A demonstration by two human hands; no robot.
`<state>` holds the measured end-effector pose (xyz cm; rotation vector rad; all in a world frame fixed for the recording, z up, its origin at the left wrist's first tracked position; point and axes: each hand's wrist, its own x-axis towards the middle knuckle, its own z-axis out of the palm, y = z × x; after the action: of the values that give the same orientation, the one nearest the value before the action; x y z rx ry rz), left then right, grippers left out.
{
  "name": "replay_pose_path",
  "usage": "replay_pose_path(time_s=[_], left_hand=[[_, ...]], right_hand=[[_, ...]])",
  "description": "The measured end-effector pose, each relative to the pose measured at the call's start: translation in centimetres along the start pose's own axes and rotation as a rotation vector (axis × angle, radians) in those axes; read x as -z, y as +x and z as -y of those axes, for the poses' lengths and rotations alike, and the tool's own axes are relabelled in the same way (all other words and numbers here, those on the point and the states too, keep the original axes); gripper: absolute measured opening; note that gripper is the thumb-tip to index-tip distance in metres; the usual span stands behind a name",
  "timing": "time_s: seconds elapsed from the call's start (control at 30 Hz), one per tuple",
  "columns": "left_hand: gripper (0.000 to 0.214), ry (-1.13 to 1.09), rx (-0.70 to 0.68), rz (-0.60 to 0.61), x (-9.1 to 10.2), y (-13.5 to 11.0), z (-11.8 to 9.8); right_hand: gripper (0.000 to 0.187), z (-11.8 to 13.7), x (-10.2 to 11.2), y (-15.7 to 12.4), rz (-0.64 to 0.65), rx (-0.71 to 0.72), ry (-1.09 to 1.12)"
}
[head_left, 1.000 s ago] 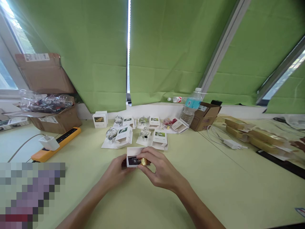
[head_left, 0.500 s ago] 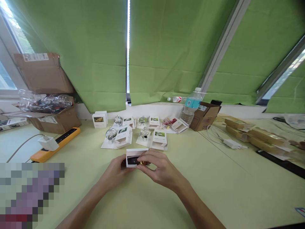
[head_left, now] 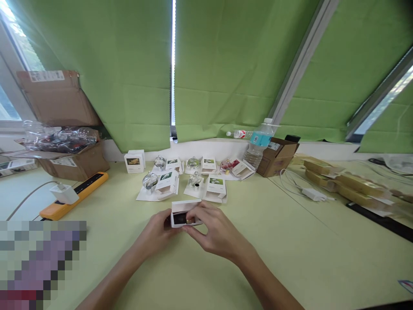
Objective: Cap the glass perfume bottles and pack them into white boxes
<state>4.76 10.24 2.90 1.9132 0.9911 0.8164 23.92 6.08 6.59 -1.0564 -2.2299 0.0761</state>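
**Two-handed hold on a small white carton (head_left: 184, 205), near edge of desk**

Closest in: left hand (head_left: 155, 229) grips the carton's left end, fingers wrapped around it. Right hand (head_left: 214, 234) comes in from the right, fingers (head_left: 197, 228) curled over the carton's open front, thumb and fingers narrowly spaced. The carton sits between both hands, just above the pale green desk (head_left: 274, 262); cannot tell if it touches the surface. Inside its opening: a dark object (head_left: 180, 219) with a gold-coloured tip (head_left: 191, 221), partly hidden by the right fingers.

Just beyond the hands: white cartons (head_left: 214, 183) with small photos on them, stand open in two loose rows. Among them are clear glass ornaments (head_left: 150, 181) and one with red contents (head_left: 226, 165).

Right of centre: a white charger (head_left: 312, 194) with cable; gold-coloured flat boxes (head_left: 350, 183) at far right. Left of centre: an orange power strip (head_left: 74, 196) with a white plug (head_left: 64, 193). Upper left of the frame: an open cardboard box (head_left: 75, 165) holding clear plastic-wrapped items (head_left: 61, 137).

Far edge: a water bottle (head_left: 258, 146) with blue label, beside a small cardboard box (head_left: 277, 157). Green roller blinds (head_left: 122, 64) cover the windows behind.
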Motion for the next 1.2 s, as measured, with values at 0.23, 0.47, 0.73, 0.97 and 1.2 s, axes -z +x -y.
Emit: replay_pose_path(time_s=[0.23,0.47,0.73,0.97,1.2], left_hand=[[0.024,-0.017,-0.011,-0.004,0.1,0.1,-0.4],[0.030,-0.028,-0.025,0.015,0.2,0.1,-0.2],[0.034,0.024,-0.047,0.014,0.4,0.2,-0.1],[0.020,0.068,-0.043,0.003,0.4,0.1,0.3],[0.026,0.042,-0.031,0.018,0.5,0.1,-0.2]], right_hand=[[0.014,-0.3,-0.5,-0.1,-0.050,0.062,-0.040],[0.013,-0.7,-1.1,0.0,-0.118,0.187,-0.047],[0.017,-0.9,-1.2,-0.1,-0.096,0.240,-0.121],[0.016,-1.0,-1.4,-0.3,-0.128,0.306,-0.214],[0.014,-0.8,-1.3,-0.4,-0.139,0.296,-0.253]])
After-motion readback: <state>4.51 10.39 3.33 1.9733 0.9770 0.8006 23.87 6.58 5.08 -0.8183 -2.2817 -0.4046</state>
